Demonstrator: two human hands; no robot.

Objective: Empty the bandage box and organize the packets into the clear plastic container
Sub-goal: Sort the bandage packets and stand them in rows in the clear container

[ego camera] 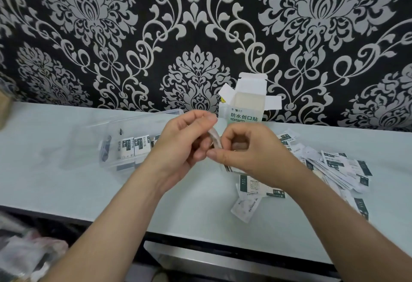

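Observation:
The white bandage box (244, 103) stands upright at the back of the pale table (55, 147), its top flaps open. Left of it sits the clear plastic container (116, 134) with several white-and-green packets (133, 146) standing inside. My left hand (182, 143) and my right hand (245, 152) meet above the table's middle, both pinching a small stack of packets (215, 140) held edge-on between them. Several loose packets (338, 168) lie spread on the table to the right, and two more packets (256, 190) lie under my right wrist.
A black wall with a silver pattern (200, 36) rises right behind the table. The table's front edge (156, 230) runs across below my forearms. A blurred bag (26, 255) lies at the lower left, below the table.

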